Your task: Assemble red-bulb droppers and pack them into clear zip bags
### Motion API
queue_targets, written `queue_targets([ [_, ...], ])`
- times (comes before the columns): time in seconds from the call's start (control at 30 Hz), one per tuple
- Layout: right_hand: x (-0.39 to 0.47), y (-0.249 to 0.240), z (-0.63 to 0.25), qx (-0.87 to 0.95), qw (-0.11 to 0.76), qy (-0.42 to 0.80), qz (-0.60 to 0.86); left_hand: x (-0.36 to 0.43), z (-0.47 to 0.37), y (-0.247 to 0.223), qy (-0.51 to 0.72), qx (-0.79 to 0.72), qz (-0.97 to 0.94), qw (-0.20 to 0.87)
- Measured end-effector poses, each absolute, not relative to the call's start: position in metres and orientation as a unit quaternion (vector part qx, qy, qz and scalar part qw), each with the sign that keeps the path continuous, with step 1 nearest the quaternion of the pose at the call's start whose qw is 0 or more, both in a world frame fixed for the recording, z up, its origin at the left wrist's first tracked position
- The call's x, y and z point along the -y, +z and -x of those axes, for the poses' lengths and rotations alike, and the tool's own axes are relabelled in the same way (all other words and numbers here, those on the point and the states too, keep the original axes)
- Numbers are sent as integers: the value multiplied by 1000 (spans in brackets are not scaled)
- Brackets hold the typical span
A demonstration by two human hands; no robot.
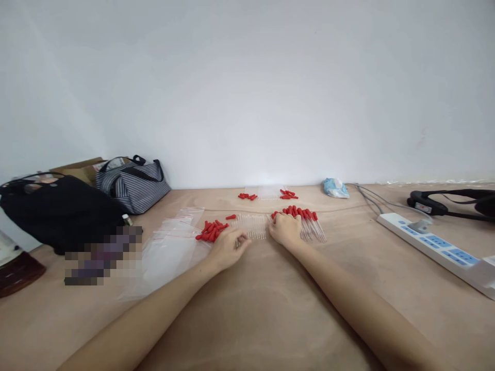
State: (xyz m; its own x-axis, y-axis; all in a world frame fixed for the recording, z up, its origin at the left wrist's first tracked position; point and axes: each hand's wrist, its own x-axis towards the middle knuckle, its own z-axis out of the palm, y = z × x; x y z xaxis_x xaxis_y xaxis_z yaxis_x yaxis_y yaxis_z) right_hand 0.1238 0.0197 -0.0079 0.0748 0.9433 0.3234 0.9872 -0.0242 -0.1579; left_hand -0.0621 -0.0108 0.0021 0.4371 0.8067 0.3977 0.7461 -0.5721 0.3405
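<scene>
My left hand [229, 247] is just above the table, fingers loosely curled with a gap by the thumb; I see nothing held. Beside it lies a pile of red rubber bulbs [211, 232], with one loose red bulb [231, 217] behind. Between my hands lies a row of clear thin tubes [250, 226], side by side. My right hand [286, 229] is closed, knuckles up, at the left end of a row of droppers with red bulbs [305, 214]; its fingertips and anything in them are hidden.
Clear plastic zip bags [170, 252] lie left of the pile. Near the wall are more red bulbs [288, 194] and clear tubes [268, 192]. A blue packet [335, 188], power strip [433, 242] and black headset [429, 202] stand right; a black bag [65, 211] and striped bag [139, 185] left.
</scene>
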Motion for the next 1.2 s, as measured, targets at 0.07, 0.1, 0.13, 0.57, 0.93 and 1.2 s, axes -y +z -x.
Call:
queue_targets([
  [0.07,-24,-7,-120,673,155,-58,721,-12,67,13,259,-508,-822,11],
  [0.1,-25,-7,-119,673,148,-54,723,-25,70,19,253,-519,-817,3],
  [0.13,-27,-7,-118,672,144,-52,725,-38,72,24,247,-526,-814,0],
  [0.57,-15,-8,-116,699,169,-88,689,-92,79,23,216,-535,-815,56],
  [0.93,30,-31,-163,848,332,45,410,25,69,-7,357,-423,-784,282],
  [1.2,40,-33,-160,876,298,46,376,40,74,-14,283,-444,-825,203],
])
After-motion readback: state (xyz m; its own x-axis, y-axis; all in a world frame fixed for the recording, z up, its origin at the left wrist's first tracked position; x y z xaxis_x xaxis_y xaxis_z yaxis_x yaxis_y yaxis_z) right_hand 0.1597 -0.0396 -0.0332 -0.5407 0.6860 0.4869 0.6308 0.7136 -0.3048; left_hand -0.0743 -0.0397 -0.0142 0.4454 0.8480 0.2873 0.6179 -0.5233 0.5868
